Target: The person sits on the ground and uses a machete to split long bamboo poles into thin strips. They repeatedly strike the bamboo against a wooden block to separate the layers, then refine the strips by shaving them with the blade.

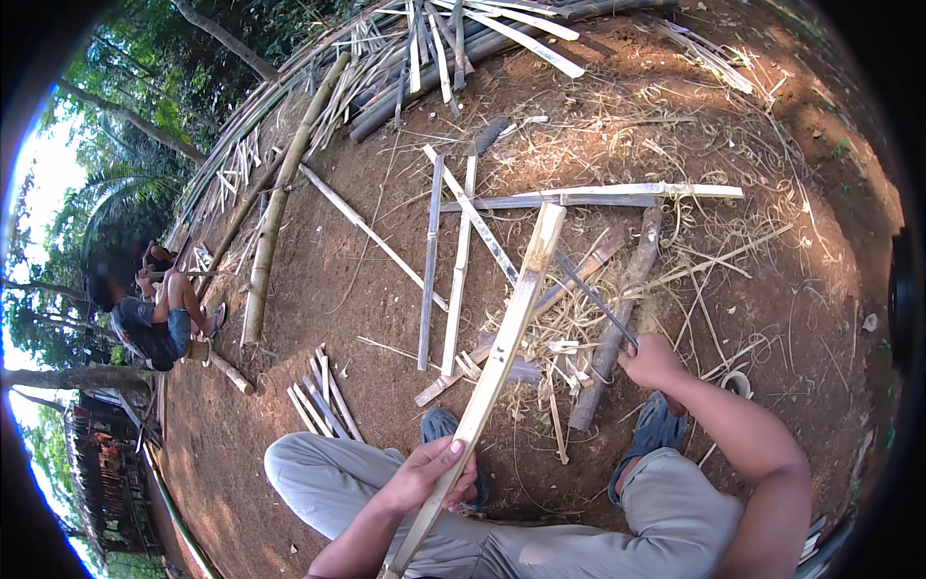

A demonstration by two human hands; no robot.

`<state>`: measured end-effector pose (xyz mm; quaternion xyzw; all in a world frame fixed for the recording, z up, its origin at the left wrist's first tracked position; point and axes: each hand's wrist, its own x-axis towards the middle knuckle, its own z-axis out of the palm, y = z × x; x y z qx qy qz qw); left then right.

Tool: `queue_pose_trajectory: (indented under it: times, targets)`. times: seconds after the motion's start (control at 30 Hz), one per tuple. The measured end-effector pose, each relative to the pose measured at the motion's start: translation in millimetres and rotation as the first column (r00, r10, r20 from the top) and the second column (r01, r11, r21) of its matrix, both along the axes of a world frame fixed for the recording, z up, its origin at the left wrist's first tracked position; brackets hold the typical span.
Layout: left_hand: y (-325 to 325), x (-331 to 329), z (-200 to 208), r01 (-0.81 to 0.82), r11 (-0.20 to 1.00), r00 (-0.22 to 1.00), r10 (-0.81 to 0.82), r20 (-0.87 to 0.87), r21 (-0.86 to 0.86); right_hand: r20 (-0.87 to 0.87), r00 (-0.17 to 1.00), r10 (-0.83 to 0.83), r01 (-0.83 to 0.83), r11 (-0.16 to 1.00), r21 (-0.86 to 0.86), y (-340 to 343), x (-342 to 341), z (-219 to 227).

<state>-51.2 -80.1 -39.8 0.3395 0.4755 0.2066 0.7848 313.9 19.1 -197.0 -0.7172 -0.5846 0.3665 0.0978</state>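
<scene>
My left hand (432, 475) is closed around a long split bamboo strip (502, 352), its pale inner side facing up. The strip slants from my lap up and away to the right, its far end in the air over the work spot. In my right hand (656, 363), a closed fist, is a knife with a long, thin dark blade (600, 303); the fist hides its handle. The blade points away and to the left, to the right of the strip and apart from it. Beneath lie a bamboo pole (617, 338) and a heap of pale shavings (569, 359).
Several bamboo slats (431, 261) lie on the dirt ahead, with a crosswise slat (675, 190) beyond. Short split pieces (326, 398) lie left of my knee. Bamboo is piled (424, 58) at the back. A seated person (154, 318) is at the left, another figure behind.
</scene>
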Motion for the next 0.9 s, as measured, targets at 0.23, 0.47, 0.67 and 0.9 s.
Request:
queue_pose_trajectory:
  times: [0.23,0.47,0.67,0.9]
  targets:
    - [4,13,7,-0.019,0.998,1.0,0.02,-0.017,0.057,-0.233,0.966,-0.109,0.078,0.988,-0.136,14,-8,22]
    - [4,4,-7,-0.021,0.996,0.998,0.026,-0.061,0.088,-0.255,0.96,-0.114,0.108,0.993,-0.038,15,-8,30]
    - [4,0,-8,-0.098,0.995,0.99,0.099,-0.105,0.011,-0.216,0.975,-0.05,0.039,0.998,-0.056,7,-11,31]
    - [-1,4,-16,-0.258,0.965,0.958,0.261,-0.123,0.041,-0.246,0.962,-0.115,0.086,0.988,-0.126,6,-14,35]
